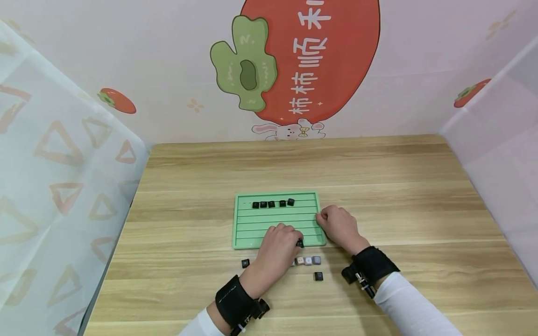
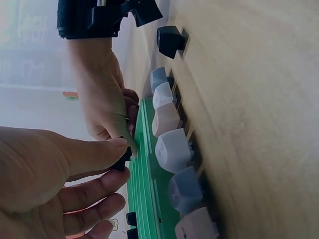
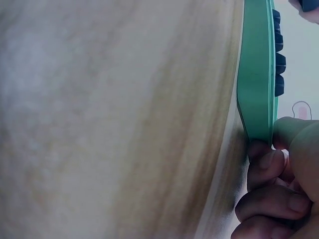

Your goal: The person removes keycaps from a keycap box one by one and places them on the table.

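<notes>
My left hand (image 1: 277, 247) is over the near edge of a green ridged tray (image 1: 252, 233). Between its thumb and index finger it pinches a small black keycap (image 2: 121, 160), seen close up in the left wrist view. My right hand (image 1: 341, 227) grips the tray's right edge, thumb on top and curled fingers below, as the right wrist view shows. Several black keycaps (image 1: 271, 204) sit in a line on one of the tray's upper ridges. Part of the tray's near side is hidden by my left hand.
In front of the tray, a row of grey, white and beige keycaps (image 1: 308, 261) lies on the wooden table (image 1: 399, 186), partly behind my left wrist. Single black keycaps lie left (image 1: 245, 263) and right (image 1: 318, 276) of it. A printed cloth (image 1: 176, 74) stands behind the table.
</notes>
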`<state>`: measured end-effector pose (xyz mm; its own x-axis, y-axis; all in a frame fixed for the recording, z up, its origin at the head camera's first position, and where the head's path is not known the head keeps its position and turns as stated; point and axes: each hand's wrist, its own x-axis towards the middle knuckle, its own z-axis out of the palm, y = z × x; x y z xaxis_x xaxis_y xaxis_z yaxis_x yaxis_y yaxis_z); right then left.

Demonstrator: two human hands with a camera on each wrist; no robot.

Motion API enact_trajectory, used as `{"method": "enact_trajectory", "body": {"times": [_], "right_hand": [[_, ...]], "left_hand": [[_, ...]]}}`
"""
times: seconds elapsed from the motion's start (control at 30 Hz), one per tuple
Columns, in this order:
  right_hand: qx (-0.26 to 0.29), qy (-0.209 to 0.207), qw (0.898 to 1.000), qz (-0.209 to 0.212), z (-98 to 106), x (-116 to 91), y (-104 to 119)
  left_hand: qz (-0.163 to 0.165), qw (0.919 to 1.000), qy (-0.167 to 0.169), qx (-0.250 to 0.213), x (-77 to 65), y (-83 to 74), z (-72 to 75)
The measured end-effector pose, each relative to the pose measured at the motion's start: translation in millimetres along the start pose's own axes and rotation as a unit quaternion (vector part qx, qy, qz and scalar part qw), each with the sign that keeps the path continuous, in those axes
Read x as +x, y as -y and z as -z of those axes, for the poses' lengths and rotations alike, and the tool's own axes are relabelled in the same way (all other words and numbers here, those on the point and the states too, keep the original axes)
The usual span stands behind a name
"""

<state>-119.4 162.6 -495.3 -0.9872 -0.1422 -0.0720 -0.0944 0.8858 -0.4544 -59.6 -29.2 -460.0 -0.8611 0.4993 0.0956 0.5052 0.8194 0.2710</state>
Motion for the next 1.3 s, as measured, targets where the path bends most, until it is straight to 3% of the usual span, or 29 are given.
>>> {"method": "enact_trajectory", "body": {"times": [0.8,1.3], "right_hand": [[0.007,0.003,1.000,-0.006,1,1,1],[0.010,0.005,1.000,-0.005,1,1,2]], "left_hand": [[-0.016,0.9998,0.008,-0.013,-14.5,-12.0,-7.6],[-0.034,0.9988,0.033,0.009,-24.6,-22.3,-11.1]]}}
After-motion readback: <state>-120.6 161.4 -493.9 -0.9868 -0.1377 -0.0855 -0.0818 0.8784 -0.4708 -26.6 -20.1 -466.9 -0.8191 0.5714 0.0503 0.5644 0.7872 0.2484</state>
